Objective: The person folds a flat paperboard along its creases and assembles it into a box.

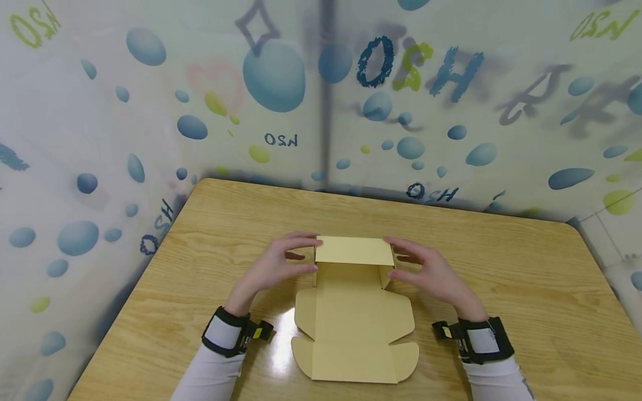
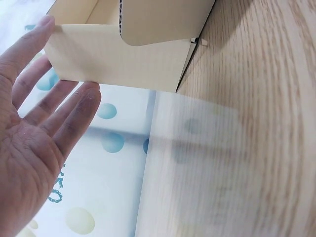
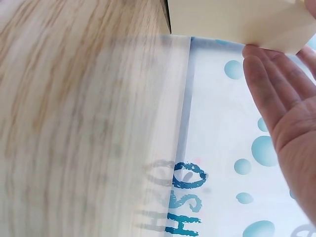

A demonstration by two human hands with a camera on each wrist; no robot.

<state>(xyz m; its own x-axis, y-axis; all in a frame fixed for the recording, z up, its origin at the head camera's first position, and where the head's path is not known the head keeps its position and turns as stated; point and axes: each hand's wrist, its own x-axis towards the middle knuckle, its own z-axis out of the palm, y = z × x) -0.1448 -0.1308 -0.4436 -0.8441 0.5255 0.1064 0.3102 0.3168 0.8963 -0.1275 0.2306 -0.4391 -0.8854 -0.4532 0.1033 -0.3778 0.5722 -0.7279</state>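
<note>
A partly folded cardboard box (image 1: 351, 312) lies on the table in the head view. Its far end is raised into an open-fronted section with a top panel (image 1: 355, 250), while the flaps and front panel lie flat toward me. My left hand (image 1: 283, 259) grips the left end of the raised section, thumb low at the front and fingers at the top. On the opposite end, my right hand (image 1: 426, 264) holds the section the same way. In the left wrist view, fingertips touch the edges of the box's side wall (image 2: 113, 57). The right wrist view shows fingertips against the carton's wall (image 3: 237, 22).
The wood-grain table (image 1: 521, 278) extends around the box on all sides. Behind it and to the left hangs a pale printed curtain (image 1: 210, 150) with blue drops and letters. Each wrist wears a strapped camera, such as the left one (image 1: 256, 332).
</note>
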